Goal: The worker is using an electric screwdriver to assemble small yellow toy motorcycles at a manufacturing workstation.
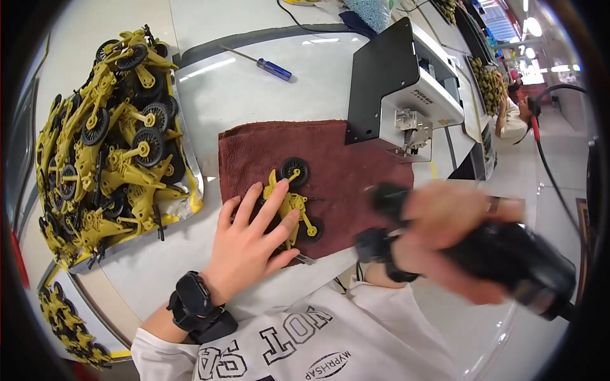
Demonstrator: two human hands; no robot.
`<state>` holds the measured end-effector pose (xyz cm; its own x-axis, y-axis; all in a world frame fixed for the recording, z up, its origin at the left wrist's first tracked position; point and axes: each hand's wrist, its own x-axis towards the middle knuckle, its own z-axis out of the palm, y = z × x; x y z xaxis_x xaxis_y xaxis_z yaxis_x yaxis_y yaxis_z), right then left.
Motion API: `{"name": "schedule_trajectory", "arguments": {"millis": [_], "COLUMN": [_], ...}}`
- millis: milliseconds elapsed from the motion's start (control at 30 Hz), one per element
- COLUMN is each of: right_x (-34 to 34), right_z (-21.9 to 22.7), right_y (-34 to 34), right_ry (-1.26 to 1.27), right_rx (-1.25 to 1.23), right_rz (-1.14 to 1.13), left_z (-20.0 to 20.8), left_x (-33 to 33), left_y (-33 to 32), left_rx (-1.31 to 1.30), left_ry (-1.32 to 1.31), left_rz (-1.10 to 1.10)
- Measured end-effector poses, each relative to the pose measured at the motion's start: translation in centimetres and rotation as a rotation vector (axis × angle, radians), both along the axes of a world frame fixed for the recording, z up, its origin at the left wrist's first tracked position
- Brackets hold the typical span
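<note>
A yellow toy motorcycle (294,203) with black wheels lies on its side on a dark red leather mat (346,184). My left hand (251,228) bends over it from the near left, fingers spaced apart and holding it against the mat. The hand covers part of the toy's frame and its left side. To the right, my right hand (438,222) is wrapped around a black power screwdriver (508,257), raised off the mat. That hand and the tool are smeared by motion, and the tool's tip cannot be made out.
A tray (194,184) piled with yellow toy motorcycles (114,146) stands left, with more of them (67,324) below it. A blue-handled screwdriver (274,68) lies beyond the mat. A black-and-white machine (406,89) stands far right. A cable (551,171) hangs at right; a person (511,120) is behind.
</note>
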<state>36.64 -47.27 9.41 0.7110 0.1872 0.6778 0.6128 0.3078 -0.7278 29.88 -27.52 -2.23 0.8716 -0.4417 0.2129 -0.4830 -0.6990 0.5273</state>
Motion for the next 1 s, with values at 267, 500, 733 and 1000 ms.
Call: {"name": "schedule_trajectory", "arguments": {"millis": [267, 500, 733, 1000], "right_x": [7.3, 1.8, -1.3, -0.7], "right_z": [2.0, 0.8, -2.9, -2.7], "right_y": [-6.5, -4.2, 3.1, 6.0], "right_ry": [0.222, 0.255, 0.234, 0.207], "right_rx": [0.028, 0.007, 0.141, 0.125], "right_rz": [-0.619, -0.332, 0.125, 0.185], "left_z": [0.1, 0.3, 0.3, 0.0], "left_x": [0.0, -0.2, -0.1, -0.3], "left_y": [0.1, 0.2, 0.5, 0.8], "left_rx": [-0.022, -0.044, -0.087, -0.144], "left_ry": [-0.041, -0.004, -0.004, -0.003], "left_rz": [-0.036, -0.012, -0.040, -0.032]}}
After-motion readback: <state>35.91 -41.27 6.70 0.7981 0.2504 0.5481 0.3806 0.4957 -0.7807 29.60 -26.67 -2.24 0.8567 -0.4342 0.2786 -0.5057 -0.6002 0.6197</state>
